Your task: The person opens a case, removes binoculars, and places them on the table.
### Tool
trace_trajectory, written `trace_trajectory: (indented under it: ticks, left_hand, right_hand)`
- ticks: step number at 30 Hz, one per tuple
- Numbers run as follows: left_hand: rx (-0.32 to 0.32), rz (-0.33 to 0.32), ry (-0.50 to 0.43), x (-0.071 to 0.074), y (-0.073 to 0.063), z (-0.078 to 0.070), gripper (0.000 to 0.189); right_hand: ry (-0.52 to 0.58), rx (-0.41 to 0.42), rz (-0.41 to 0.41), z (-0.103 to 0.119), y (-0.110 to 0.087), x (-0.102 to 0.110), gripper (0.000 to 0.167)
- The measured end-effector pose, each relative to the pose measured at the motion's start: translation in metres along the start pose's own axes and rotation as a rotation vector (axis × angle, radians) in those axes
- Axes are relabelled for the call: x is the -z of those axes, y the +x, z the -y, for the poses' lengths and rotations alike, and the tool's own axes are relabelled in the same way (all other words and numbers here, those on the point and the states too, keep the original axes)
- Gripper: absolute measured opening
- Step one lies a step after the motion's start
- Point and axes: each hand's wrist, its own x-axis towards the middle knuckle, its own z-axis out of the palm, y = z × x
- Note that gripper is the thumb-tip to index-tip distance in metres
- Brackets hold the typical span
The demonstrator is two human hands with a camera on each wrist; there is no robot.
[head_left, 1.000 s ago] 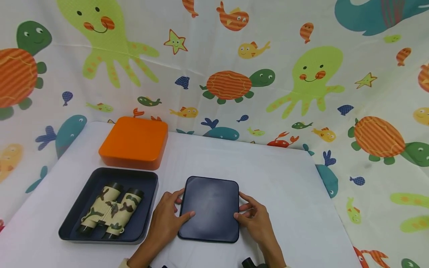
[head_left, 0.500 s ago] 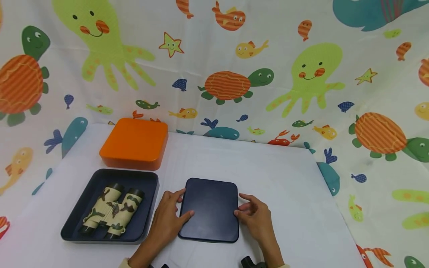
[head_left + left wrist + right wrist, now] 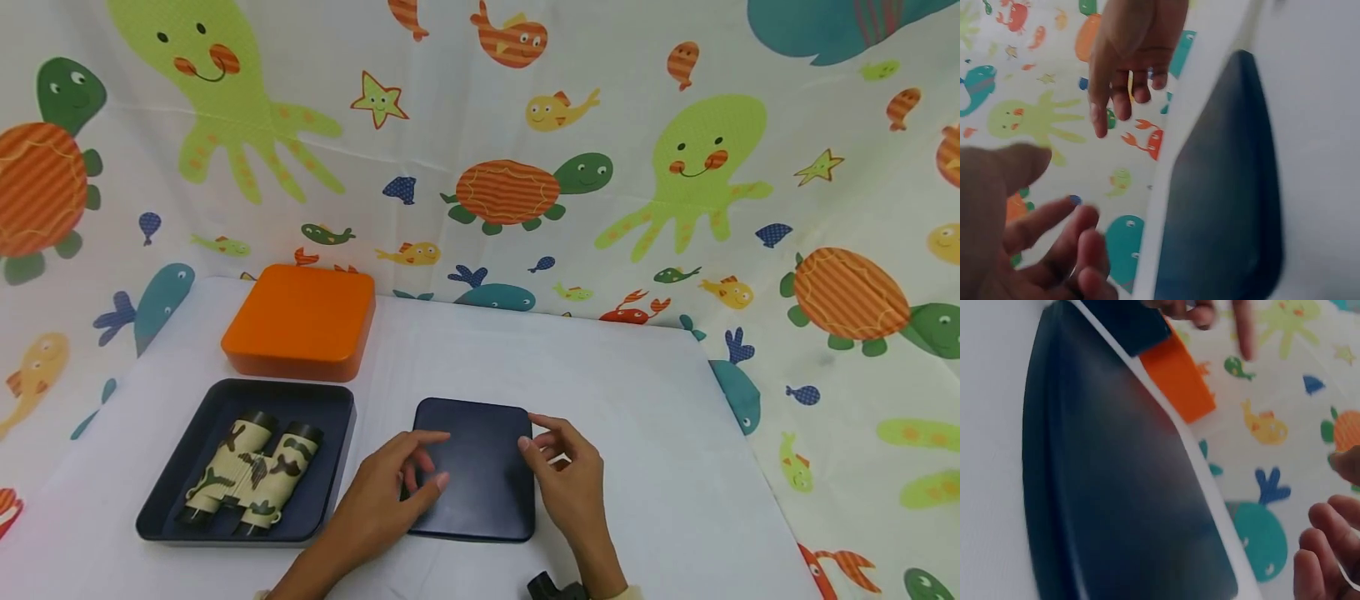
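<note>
A dark navy rectangular box (image 3: 480,483), smooth on top with rounded corners, lies on the white table. Over its left edge hovers my left hand (image 3: 382,496), index finger and thumb apart and pinching nothing. My right hand (image 3: 572,479) is at the box's upper right edge, its fingers loosely bent with a gap to the thumb. Both wrist views show the hands raised clear of the box (image 3: 1222,187), holding nothing. To the left, camouflage binoculars (image 3: 247,471) lie in an uncovered navy tray (image 3: 208,429).
Behind the tray sits an orange box-shaped lid (image 3: 300,317), near the table's back edge. A white cloth (image 3: 510,187) printed with sea animals hangs behind and beside the table. White tabletop (image 3: 645,417) stretches out right of my right hand.
Both hands have let go of the navy box's sides and lifted. My left hand has come inward over its left edge; the right has shifted slightly toward the back. The box stays put.
</note>
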Motion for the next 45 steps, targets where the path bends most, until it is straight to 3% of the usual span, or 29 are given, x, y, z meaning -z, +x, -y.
trace_trajectory:
  ticks: [5,10,13,17,23,27,29,35,39,45]
  left_hand:
    - [-0.083,0.155,-0.044,0.023,-0.008,-0.018,0.038]
    - [-0.153,0.180,0.001,0.052,-0.015,-0.025,0.042]
    - [-0.140,0.192,0.026,0.071,-0.018,-0.026,0.047]
    - [-0.050,0.211,0.064,0.097,-0.023,-0.021,0.055]
    - [0.059,0.159,0.178,0.134,-0.034,0.002,0.065]
    - [0.067,0.102,0.222,0.156,-0.041,0.024,0.073]
    - [0.079,0.089,0.229,0.165,-0.044,0.034,0.075]
    - [0.165,0.067,0.294,0.184,-0.050,0.056,0.087]
    - [0.207,0.079,0.298,0.194,-0.051,0.070,0.095]
    - [0.186,0.073,0.247,0.203,-0.049,0.096,0.102]
  right_hand:
    - [0.001,0.108,0.031,0.015,0.001,-0.012,0.037]
    - [0.048,0.192,0.100,0.029,0.000,-0.024,0.043]
    - [0.060,0.237,0.145,0.037,-0.001,-0.032,0.047]
    - [0.067,0.284,0.186,0.046,-0.003,-0.043,0.052]
    - [0.067,0.337,0.267,0.063,-0.007,-0.062,0.060]
    - [0.081,0.350,0.321,0.074,-0.008,-0.078,0.064]
    - [0.094,0.315,0.358,0.081,-0.010,-0.085,0.066]
    - [0.098,0.241,0.446,0.097,-0.014,-0.104,0.066]
    - [0.086,0.269,0.465,0.103,-0.017,-0.120,0.069]
    - [0.062,0.340,0.510,0.108,-0.019,-0.143,0.079]
